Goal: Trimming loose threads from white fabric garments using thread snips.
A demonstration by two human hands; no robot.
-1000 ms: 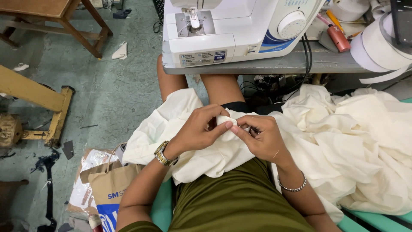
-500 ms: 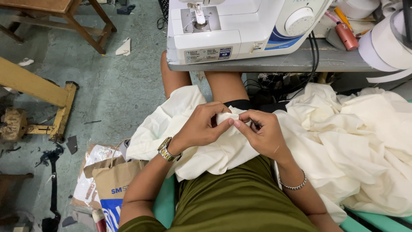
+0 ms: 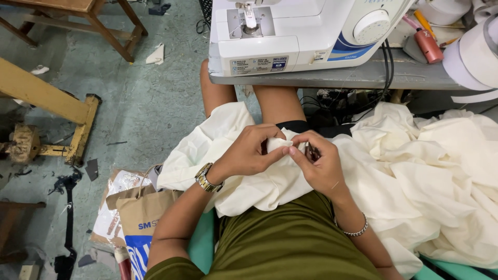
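We judge that the work is in its hand stage: the cream fabric point(image 3: 270, 181) lies over our lap and spreads in a big heap to the right, and nothing of it is under the needle of the white sewing machine point(image 3: 290, 31), which stands apart on the grey table point(image 3: 363, 78). How much of the cloth is already finished we cannot tell, because no seam is visible. Our left hand point(image 3: 248, 153) is bent at the wrist, with a metal watch point(image 3: 206, 178) on it, and its fingers are closed narrowly, pinching a small fold of the fabric. Our right hand point(image 3: 322, 168) meets it from the other side; the thumb presses the same fold, and the other fingers curl around a small dark tool point(image 3: 313, 152), maybe a thread snip.
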